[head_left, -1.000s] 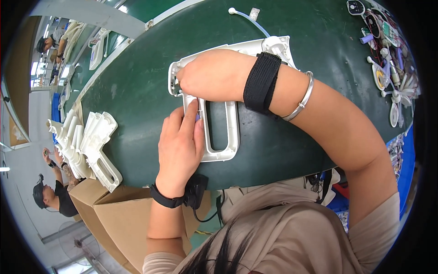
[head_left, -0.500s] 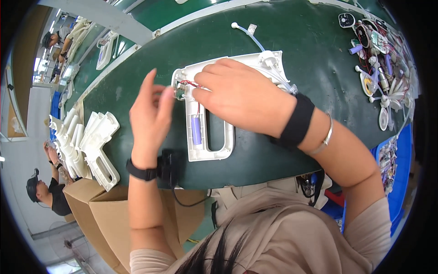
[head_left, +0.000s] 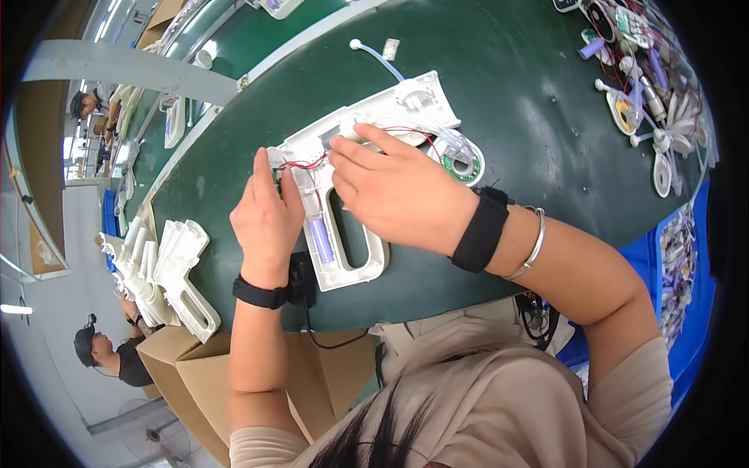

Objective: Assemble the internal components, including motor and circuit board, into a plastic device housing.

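A white plastic housing half (head_left: pixel 373 273) with a looped handle lies on the green table, its hollow inside facing up. A purple cylindrical battery (head_left: pixel 321 239) sits in the handle, with red wires (head_left: pixel 300 164) running up from it. My left hand (head_left: pixel 264 222) is closed around the housing's left end, thumb and fingers either side of it; a bit of green board shows there. Across the middle my right hand (head_left: pixel 402 187) lies with fingers stretched out over the housing, thumb hidden. Beside its knuckles rests a round white part with a green ring board (head_left: pixel 470 168). Clear tubing (head_left: pixel 382 61) sticks out beyond the far edge.
White housing shells (head_left: pixel 184 265) are stacked at the table's left edge, above an open cardboard box (head_left: pixel 195 378). A pile of wired parts (head_left: pixel 636 86) fills the far right. A blue bin (head_left: pixel 686 273) stands at right. Two other people are at the left.
The view has shifted, and the housing now lies more tilted. My right fingers have straightened over it, and my left hand has closed on its left end. The green ring part has come into sight.
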`<state>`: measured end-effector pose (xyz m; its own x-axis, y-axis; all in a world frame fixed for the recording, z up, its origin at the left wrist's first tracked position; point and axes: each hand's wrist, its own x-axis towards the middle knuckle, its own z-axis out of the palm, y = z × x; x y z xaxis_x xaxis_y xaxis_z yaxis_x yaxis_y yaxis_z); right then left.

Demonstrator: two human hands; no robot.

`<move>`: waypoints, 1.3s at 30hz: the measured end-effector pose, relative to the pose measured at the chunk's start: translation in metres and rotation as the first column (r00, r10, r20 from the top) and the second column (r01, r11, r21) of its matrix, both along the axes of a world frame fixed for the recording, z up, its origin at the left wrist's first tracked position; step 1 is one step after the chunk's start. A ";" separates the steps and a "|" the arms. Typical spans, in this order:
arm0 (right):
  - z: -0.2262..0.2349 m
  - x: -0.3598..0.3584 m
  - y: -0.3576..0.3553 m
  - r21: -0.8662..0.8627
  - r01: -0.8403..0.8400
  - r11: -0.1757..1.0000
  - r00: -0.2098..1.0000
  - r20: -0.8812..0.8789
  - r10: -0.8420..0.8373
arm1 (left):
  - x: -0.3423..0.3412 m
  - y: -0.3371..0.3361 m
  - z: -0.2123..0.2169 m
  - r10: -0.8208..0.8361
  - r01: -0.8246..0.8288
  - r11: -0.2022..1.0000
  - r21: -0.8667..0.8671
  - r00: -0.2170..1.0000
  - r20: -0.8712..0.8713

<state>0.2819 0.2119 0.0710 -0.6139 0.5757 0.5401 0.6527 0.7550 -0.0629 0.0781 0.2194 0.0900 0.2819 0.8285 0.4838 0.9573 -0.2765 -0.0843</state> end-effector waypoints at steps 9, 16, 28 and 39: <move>-0.004 -0.001 0.000 -0.024 -0.007 1.000 0.999 -0.039 0.006 | -0.011 0.007 -0.004 -0.042 0.045 0.998 -0.045 0.997 0.058; -0.005 -0.004 -0.001 -0.007 0.008 1.000 0.999 -0.049 -0.008 | -0.021 0.003 0.008 0.234 -0.007 0.870 -0.493 0.886 0.401; -0.006 -0.001 -0.002 -0.020 -0.023 1.000 0.998 -0.067 0.022 | -0.025 0.015 0.028 0.259 0.162 0.728 -0.667 0.835 0.486; 0.019 0.104 -0.035 -0.255 0.036 0.966 0.894 -0.424 -0.145 | 0.015 -0.013 0.053 0.071 0.064 0.971 -0.232 0.845 0.530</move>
